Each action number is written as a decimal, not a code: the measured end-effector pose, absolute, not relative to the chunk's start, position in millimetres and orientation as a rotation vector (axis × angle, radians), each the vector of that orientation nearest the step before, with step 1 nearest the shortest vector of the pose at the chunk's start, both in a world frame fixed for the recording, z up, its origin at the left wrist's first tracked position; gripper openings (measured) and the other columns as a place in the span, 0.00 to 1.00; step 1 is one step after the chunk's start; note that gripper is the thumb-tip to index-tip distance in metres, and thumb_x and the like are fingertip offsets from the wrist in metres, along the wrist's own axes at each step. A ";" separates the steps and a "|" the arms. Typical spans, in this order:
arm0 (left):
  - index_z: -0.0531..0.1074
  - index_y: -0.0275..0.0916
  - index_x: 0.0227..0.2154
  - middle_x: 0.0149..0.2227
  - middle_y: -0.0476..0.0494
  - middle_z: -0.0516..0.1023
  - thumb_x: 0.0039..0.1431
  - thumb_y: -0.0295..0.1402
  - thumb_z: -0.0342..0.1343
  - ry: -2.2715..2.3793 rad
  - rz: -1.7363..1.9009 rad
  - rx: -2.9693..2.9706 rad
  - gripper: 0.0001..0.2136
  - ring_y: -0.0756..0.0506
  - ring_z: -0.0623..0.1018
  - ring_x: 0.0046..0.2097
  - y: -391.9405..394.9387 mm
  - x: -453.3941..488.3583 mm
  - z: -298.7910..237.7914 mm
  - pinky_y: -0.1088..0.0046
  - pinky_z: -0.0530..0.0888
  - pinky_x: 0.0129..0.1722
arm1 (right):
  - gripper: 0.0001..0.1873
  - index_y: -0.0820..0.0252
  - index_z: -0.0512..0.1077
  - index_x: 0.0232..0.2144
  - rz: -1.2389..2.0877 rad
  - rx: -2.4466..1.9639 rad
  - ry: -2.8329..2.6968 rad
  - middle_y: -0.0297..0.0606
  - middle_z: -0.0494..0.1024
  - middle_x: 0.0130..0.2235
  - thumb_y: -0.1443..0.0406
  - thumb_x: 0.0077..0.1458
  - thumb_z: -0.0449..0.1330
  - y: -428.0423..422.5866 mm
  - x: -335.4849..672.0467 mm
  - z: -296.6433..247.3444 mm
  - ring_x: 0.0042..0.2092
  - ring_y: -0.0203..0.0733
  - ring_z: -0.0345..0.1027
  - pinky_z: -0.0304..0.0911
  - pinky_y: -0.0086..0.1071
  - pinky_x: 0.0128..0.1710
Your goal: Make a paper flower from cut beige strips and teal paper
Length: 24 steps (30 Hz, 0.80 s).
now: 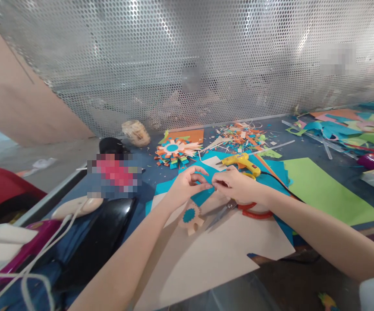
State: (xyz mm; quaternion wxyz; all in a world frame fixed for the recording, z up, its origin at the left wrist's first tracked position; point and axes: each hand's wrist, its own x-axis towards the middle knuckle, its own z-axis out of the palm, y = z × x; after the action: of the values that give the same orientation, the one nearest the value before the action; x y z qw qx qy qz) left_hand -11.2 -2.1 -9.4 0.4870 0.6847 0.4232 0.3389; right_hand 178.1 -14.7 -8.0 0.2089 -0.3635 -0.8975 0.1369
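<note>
My left hand [187,183] and my right hand [235,185] meet above the middle of the table, fingertips pinched together on a small piece of paper too small to name. Below them lies a beige paper flower with a blue centre [190,217] on a beige sheet [212,255]. Orange-handled scissors [238,208] lie under my right wrist. A yellow glue gun [241,163] rests just beyond my right hand, on blue paper [206,196].
A layered multicoloured paper flower [175,152] and a heap of paper scraps [238,136] lie farther back. A green sheet [325,190] is at the right, more coloured paper [345,125] at far right. A perforated metal screen [206,60] stands behind. A black object [105,237] lies left.
</note>
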 end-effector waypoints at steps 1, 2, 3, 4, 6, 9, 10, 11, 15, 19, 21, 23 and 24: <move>0.63 0.38 0.35 0.29 0.47 0.72 0.43 0.40 0.60 1.048 0.806 1.717 0.18 0.48 0.73 0.34 -1.8 -15.5 -4.3 0.71 0.68 0.36 | 0.13 0.60 0.57 0.20 0.371 -1.018 -2.479 0.26 0.55 0.19 0.67 0.56 0.45 -14.4 177.9 -7.4 0.24 0.31 0.45 0.47 0.31 0.39; 0.64 0.37 0.36 0.32 0.46 0.72 0.44 0.42 0.58 1.069 0.793 1.780 0.18 0.47 0.72 0.36 -1.9 -20.9 1.9 0.71 0.68 0.37 | 0.13 0.60 0.58 0.20 0.354 -1.025 -2.459 0.26 0.55 0.19 0.68 0.56 0.46 -14.0 177.7 -6.6 0.24 0.31 0.45 0.47 0.31 0.38; 0.64 0.38 0.37 0.35 0.45 0.71 0.44 0.43 0.58 1.114 0.738 1.859 0.19 0.47 0.72 0.38 -2.4 -27.0 8.8 0.70 0.68 0.38 | 0.13 0.60 0.58 0.19 0.341 -1.028 -2.440 0.26 0.55 0.19 0.68 0.55 0.47 -13.7 177.4 -5.5 0.24 0.31 0.45 0.47 0.31 0.37; 0.64 0.38 0.35 0.38 0.44 0.70 0.41 0.44 0.60 1.192 0.642 1.955 0.20 0.46 0.71 0.38 -3.5 -33.3 15.7 0.70 0.68 0.37 | 0.13 0.60 0.58 0.19 0.334 -1.030 -2.423 0.27 0.55 0.19 0.68 0.55 0.47 -13.3 177.1 -4.4 0.24 0.31 0.45 0.47 0.30 0.35; 0.66 0.39 0.36 0.40 0.44 0.70 0.37 0.46 0.61 1.308 0.317 2.123 0.23 0.44 0.70 0.40 -7.7 -43.7 27.4 0.70 0.67 0.38 | 0.13 0.60 0.58 0.18 0.335 -1.045 -2.390 0.27 0.56 0.19 0.68 0.54 0.48 -12.5 176.5 -2.8 0.24 0.31 0.46 0.47 0.29 0.33; 0.68 0.41 0.38 0.40 0.46 0.70 0.31 0.48 0.62 1.286 -0.149 2.178 0.27 0.42 0.70 0.41 -17.6 -47.8 34.4 0.72 0.67 0.37 | 0.13 0.61 0.58 0.18 0.329 -1.082 -2.356 0.27 0.57 0.19 0.68 0.53 0.49 -10.8 176.5 -3.6 0.24 0.30 0.47 0.47 0.29 0.33; 0.68 0.42 0.37 0.40 0.46 0.70 0.30 0.48 0.62 1.268 -0.216 2.191 0.27 0.42 0.70 0.41 -21.0 -46.3 34.0 0.72 0.66 0.37 | 0.13 0.61 0.59 0.18 0.320 -1.087 -2.352 0.27 0.57 0.19 0.68 0.53 0.49 -9.9 176.8 -4.7 0.24 0.30 0.47 0.47 0.29 0.33; 0.69 0.42 0.37 0.39 0.47 0.70 0.31 0.48 0.62 1.258 -0.248 2.204 0.26 0.43 0.70 0.41 -23.8 -44.0 32.8 0.73 0.66 0.36 | 0.12 0.60 0.59 0.18 0.314 -1.085 -2.353 0.27 0.57 0.19 0.68 0.54 0.49 -9.1 177.3 -5.9 0.24 0.30 0.47 0.47 0.29 0.33; 0.69 0.41 0.32 0.37 0.47 0.68 0.36 0.44 0.59 1.239 -0.237 2.225 0.18 0.44 0.70 0.38 -28.6 -37.4 25.4 0.74 0.65 0.33 | 0.12 0.60 0.59 0.19 0.316 -1.053 -2.370 0.26 0.56 0.18 0.67 0.54 0.49 -7.5 178.7 -8.9 0.23 0.30 0.46 0.46 0.28 0.31; 0.67 0.41 0.33 0.34 0.49 0.70 0.34 0.41 0.61 1.276 -0.165 2.159 0.20 0.45 0.70 0.35 -27.1 -39.2 21.3 0.75 0.64 0.30 | 0.14 0.60 0.57 0.17 0.302 -1.075 -2.373 0.25 0.53 0.17 0.68 0.54 0.48 -10.7 176.7 -6.4 0.22 0.30 0.43 0.47 0.29 0.33; 0.66 0.41 0.34 0.32 0.50 0.70 0.35 0.40 0.61 1.266 -0.162 2.119 0.20 0.45 0.70 0.33 -27.0 -40.1 21.1 0.75 0.63 0.28 | 0.14 0.61 0.57 0.17 0.311 -1.103 -2.374 0.25 0.53 0.17 0.68 0.54 0.48 -12.7 175.4 -4.3 0.22 0.30 0.42 0.47 0.30 0.35; 0.66 0.41 0.32 0.30 0.50 0.70 0.35 0.41 0.61 1.246 -0.178 2.124 0.19 0.46 0.69 0.31 -27.9 -40.0 22.2 0.75 0.62 0.27 | 0.14 0.61 0.57 0.17 0.331 -1.126 -2.372 0.25 0.54 0.17 0.68 0.54 0.49 -14.2 174.7 -2.4 0.22 0.29 0.43 0.47 0.30 0.34; 0.67 0.41 0.31 0.29 0.50 0.69 0.34 0.42 0.61 1.246 -0.188 2.134 0.18 0.46 0.69 0.31 -28.6 -39.5 23.2 0.76 0.61 0.26 | 0.14 0.61 0.57 0.17 0.344 -1.132 -2.373 0.25 0.55 0.17 0.67 0.54 0.49 -14.7 174.6 -1.7 0.22 0.29 0.43 0.47 0.29 0.33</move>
State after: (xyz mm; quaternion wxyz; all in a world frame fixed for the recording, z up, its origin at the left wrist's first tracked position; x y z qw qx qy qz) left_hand -39.5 -28.6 23.2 0.3257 0.8142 0.4753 -0.0717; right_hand 174.6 -14.7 -1.7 0.2427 -0.4140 -0.8682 0.1259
